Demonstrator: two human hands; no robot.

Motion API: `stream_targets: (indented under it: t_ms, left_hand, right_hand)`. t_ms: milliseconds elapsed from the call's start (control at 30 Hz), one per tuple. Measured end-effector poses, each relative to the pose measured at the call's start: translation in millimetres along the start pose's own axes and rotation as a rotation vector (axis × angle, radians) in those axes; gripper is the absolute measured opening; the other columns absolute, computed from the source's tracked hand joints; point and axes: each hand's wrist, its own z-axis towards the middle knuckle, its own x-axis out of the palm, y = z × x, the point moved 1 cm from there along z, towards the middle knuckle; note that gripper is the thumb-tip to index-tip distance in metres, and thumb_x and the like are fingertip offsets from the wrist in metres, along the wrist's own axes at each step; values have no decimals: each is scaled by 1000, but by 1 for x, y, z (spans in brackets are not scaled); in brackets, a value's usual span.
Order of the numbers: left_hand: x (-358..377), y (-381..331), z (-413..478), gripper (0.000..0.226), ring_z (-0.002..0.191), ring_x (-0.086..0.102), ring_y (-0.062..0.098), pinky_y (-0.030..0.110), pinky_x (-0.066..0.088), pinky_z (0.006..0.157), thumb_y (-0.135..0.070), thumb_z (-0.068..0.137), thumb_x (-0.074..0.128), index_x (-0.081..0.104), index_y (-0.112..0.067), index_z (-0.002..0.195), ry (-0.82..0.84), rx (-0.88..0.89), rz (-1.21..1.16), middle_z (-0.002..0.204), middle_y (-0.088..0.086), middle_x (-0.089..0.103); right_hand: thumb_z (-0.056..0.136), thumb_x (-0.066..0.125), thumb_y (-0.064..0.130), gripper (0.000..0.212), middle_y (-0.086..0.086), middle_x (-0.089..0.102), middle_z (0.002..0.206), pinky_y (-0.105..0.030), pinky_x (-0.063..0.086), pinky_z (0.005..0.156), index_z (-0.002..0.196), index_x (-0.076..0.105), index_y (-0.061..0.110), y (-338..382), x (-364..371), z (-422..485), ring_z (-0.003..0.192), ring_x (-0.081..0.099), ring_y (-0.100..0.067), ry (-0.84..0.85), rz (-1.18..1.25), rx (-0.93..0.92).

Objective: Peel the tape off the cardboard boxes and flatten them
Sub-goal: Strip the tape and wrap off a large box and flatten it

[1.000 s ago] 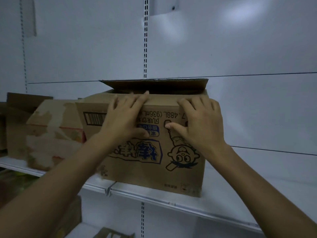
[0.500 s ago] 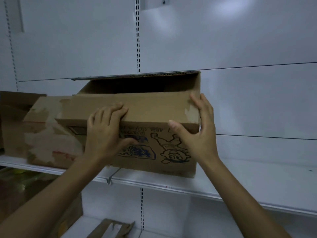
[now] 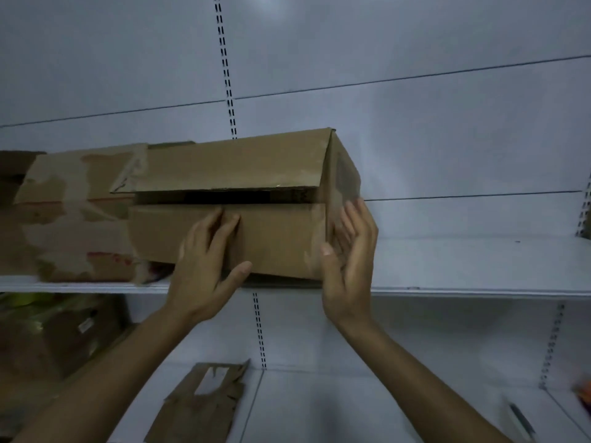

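A white metal shelf (image 3: 479, 266) runs across a pale panelled back wall (image 3: 415, 43), with a slotted upright strip (image 3: 225, 68) down the middle. On the lower shelf (image 3: 383, 410), a dark pen-like object (image 3: 523, 422) lies at the right.

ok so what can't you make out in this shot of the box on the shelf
Head view:
Inside the box: only a dark slit between flaps.
Box's bottom edge: partly hidden behind the left hand and right hand.
Orange thing: cut off by the right edge, blurred.
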Motion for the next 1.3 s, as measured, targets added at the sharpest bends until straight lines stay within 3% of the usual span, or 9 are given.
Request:
stream_targets:
  t_ms: [200,333,500,600,767,867,1000,1167,1300]
  left_hand:
    - [18,-78,-3,47,99,60,18,33,45,86,-82,65,49,59,-41,85,23,-295,-230,90,-20,61]
    - [34,-115,10,101,129,45,17,42,29,113,-90,50,53,55,-25,127,-50,-498,-234,131,-6,57]
    - [57,-153,29,67,111,52,1,1,36,91,-50,74,77,55,-23,130,-138,-587,-490,118,-13,57]
    - [61,-151,37,62,125,50,15,28,40,108,-44,87,65,47,-16,139,-115,-597,-415,133,0,55]
    - [52,-145,22,73,133,43,18,41,35,113,-68,83,51,39,-29,145,-34,-574,-315,142,-4,48]
    - [38,-145,8,76,132,44,15,43,36,112,-74,76,49,39,-38,143,-60,-548,-333,141,-10,49]
    - [22,-148,-7,54,110,51,-16,16,45,90,-59,80,58,41,-49,131,-73,-495,-454,118,-39,52]
    - [8,-143,-25,48,105,57,-11,14,47,82,-64,73,59,47,-58,119,-97,-501,-534,115,-34,59]
    - [-9,-131,-22,28,95,62,-11,4,48,67,-60,74,57,59,-62,102,-113,-482,-544,104,-36,63]
  right_hand:
    - [92,38,56,64,15,26,153,-21,23,115,149,27,29,-34,-10,-8,137,24,8,123,19,463]
    - [92,39,51,58,13,29,152,-5,22,105,146,28,31,-44,-18,-22,138,26,5,182,-10,405]
    - [100,44,25,52,0,27,156,-22,25,114,150,27,21,-51,-28,-26,143,25,-8,287,32,306]
    - [102,41,25,41,6,32,153,-20,23,113,143,38,29,-59,-45,-21,141,26,-1,386,37,296]
    - [99,37,20,27,9,60,60,-35,49,64,77,52,26,-79,-82,4,59,57,-7,113,128,479]
    - [93,57,11,12,7,63,93,-28,52,78,101,54,21,-95,-96,28,85,59,0,10,11,498]
    - [70,78,51,104,-4,27,153,-27,28,109,150,21,17,-116,-108,59,139,29,-16,121,4,699]
    - [52,77,65,96,1,59,126,-42,49,100,133,45,24,-122,-128,71,116,56,-15,268,57,654]
    - [58,75,64,73,15,63,105,-16,52,78,117,49,30,-109,-133,51,94,61,8,109,41,542]
